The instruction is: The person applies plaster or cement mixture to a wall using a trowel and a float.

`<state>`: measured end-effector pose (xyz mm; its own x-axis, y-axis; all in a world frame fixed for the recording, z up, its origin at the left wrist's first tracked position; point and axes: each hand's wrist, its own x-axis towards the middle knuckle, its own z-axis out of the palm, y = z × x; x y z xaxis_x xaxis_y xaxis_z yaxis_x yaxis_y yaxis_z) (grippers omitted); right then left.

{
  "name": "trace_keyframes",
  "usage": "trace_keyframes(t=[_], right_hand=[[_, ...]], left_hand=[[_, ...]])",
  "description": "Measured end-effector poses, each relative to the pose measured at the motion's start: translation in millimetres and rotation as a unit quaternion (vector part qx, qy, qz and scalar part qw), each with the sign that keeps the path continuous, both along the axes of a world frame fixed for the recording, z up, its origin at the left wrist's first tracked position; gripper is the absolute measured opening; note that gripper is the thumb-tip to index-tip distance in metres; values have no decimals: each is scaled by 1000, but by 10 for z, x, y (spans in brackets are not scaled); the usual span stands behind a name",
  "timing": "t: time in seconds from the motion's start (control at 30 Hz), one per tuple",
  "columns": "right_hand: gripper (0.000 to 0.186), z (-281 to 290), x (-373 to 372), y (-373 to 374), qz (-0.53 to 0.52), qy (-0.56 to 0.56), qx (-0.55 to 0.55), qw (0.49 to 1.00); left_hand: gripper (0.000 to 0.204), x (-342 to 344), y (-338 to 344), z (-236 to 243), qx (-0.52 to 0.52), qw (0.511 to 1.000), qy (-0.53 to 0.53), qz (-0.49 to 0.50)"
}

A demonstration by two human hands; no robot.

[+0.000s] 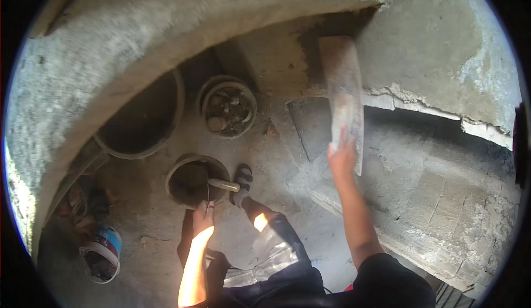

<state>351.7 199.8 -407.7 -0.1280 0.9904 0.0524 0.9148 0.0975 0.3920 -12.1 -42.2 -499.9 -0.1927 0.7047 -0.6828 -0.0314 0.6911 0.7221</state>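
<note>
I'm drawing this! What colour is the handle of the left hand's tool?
Light tan; the handle shows best in the head view.

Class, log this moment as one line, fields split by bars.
left hand: holds wooden-handled tool | bucket: behind tool in view | right hand: holds long flat board | contact with wall: unclear

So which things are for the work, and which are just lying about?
Probably for the work:
long flat board, in the right fingers
wooden-handled tool, in the left fingers
nearest bucket, by that tool

Probably just lying about:
rubble-filled bucket
blue-and-white pail
big round tub, though I can't be sure
</note>
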Motion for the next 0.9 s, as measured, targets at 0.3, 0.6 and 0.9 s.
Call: trace_keyframes(t=[0.3,0.6,0.9], right_hand=[[95,-763,-272,-237,3,19,-237,971],[85,-572,245,13,114,62,156,979],[94,-750,-392,-196,-38,85,-111,989]], left_hand=[[33,484,-585,-1199,51,998,-13,16],[31,554,-1049,-2103,-62,956,-229,174],[31,369,-1008,-1985,-39,972,-172,156]])
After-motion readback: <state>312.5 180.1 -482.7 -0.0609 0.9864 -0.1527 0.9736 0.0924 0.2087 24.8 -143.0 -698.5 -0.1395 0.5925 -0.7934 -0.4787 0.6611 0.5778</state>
